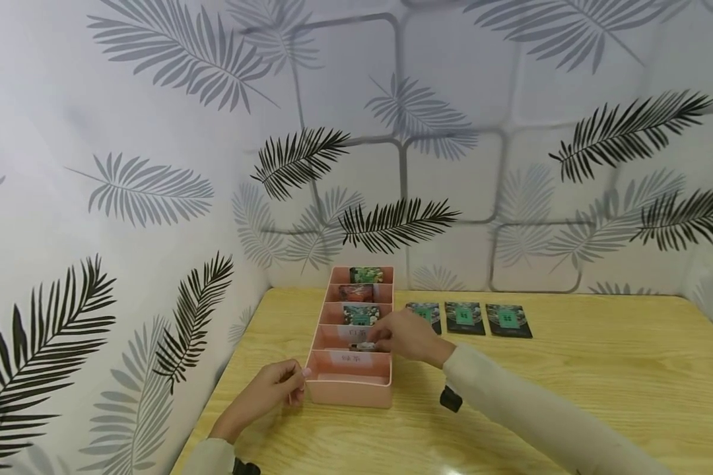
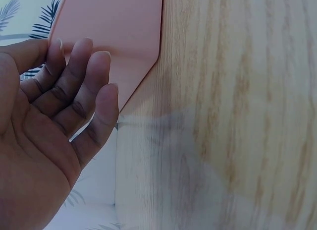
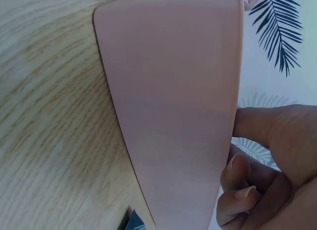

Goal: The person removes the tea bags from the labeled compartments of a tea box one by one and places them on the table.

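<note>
A long pink divided box (image 1: 349, 394) stands on the table, its compartments running away from me. At its near left corner my left hand (image 1: 267, 394) pinches the rim between thumb and finger; in the left wrist view the other fingers (image 2: 104, 69) curl loosely beside the wall. My right hand (image 1: 408, 335) reaches over the right rim into the second compartment from the front. Its fingertips hold a small flat packet (image 1: 362, 346), mostly hidden below the hand. From the right wrist, the thumb and curled fingers (image 3: 235, 173) show at the rim, the packet hidden behind the wall.
Three dark packets with green labels, one of them the rightmost packet (image 1: 508, 320), lie in a row right of the box. Farther compartments hold a green-labelled packet (image 1: 361, 315), a red packet (image 1: 356, 293) and a green packet (image 1: 366, 275). A leaf-patterned wall (image 1: 451, 264) borders the table (image 1: 570, 382).
</note>
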`<move>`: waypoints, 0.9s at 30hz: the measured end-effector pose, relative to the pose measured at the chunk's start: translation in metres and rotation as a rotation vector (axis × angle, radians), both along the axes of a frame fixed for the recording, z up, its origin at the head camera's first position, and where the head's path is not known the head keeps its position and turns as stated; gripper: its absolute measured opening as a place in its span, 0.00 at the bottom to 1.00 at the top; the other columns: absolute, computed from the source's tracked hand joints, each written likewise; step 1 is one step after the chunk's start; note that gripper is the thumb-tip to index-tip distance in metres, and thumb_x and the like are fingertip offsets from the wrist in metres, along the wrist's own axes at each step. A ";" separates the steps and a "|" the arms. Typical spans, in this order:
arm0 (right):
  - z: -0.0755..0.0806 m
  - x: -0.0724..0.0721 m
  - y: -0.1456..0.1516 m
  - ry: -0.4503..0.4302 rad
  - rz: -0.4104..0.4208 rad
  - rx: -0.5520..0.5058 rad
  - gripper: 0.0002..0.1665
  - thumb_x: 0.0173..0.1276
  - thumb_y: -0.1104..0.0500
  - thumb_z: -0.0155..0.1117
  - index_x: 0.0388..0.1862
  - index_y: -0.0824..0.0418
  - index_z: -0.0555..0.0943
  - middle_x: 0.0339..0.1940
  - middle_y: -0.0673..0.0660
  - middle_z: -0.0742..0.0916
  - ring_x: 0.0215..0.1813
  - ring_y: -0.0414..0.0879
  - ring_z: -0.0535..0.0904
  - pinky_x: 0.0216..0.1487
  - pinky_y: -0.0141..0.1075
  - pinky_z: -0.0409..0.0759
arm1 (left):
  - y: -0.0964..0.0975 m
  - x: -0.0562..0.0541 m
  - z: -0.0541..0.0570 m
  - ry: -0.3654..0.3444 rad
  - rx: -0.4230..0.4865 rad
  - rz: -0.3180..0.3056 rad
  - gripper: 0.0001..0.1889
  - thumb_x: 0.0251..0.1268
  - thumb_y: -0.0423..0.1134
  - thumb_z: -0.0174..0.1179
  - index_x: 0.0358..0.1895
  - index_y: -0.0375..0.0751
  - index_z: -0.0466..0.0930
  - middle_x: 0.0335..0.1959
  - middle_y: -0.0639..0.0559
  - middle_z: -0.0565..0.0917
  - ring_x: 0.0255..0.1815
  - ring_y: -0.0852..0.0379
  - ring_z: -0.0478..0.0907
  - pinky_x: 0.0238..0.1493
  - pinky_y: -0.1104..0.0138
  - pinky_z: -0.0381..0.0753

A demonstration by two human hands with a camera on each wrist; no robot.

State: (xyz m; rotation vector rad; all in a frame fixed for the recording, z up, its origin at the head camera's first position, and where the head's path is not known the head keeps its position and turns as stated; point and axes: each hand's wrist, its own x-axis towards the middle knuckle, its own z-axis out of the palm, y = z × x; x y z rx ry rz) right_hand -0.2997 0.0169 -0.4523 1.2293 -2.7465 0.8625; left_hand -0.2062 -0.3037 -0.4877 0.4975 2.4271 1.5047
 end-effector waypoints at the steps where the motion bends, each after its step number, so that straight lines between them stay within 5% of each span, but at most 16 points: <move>1: 0.000 0.001 -0.001 -0.001 -0.002 0.007 0.10 0.70 0.67 0.71 0.46 0.56 0.91 0.40 0.51 0.91 0.30 0.36 0.82 0.32 0.33 0.80 | 0.000 0.000 0.000 -0.003 0.002 0.000 0.21 0.83 0.51 0.51 0.37 0.35 0.75 0.34 0.34 0.83 0.32 0.36 0.81 0.32 0.54 0.84; 7: 0.001 0.005 -0.003 0.031 -0.027 0.025 0.06 0.69 0.68 0.69 0.37 0.59 0.90 0.27 0.49 0.87 0.21 0.36 0.73 0.26 0.33 0.70 | 0.001 0.002 -0.001 -0.017 -0.005 0.006 0.21 0.83 0.51 0.51 0.37 0.35 0.75 0.35 0.35 0.83 0.31 0.41 0.82 0.32 0.54 0.84; 16: 0.002 0.008 0.000 0.081 -0.083 -0.039 0.06 0.72 0.63 0.70 0.44 0.57 0.90 0.37 0.51 0.91 0.32 0.39 0.85 0.37 0.37 0.85 | 0.002 0.000 -0.001 -0.012 -0.009 0.015 0.21 0.83 0.51 0.52 0.37 0.35 0.76 0.32 0.41 0.84 0.30 0.46 0.81 0.31 0.55 0.84; 27: 0.007 0.005 0.007 0.064 -0.073 -0.141 0.03 0.69 0.60 0.73 0.40 0.57 0.91 0.34 0.49 0.90 0.31 0.38 0.84 0.36 0.35 0.84 | 0.003 0.001 0.002 -0.020 -0.007 0.021 0.21 0.82 0.50 0.53 0.36 0.33 0.75 0.33 0.39 0.83 0.30 0.46 0.81 0.32 0.54 0.85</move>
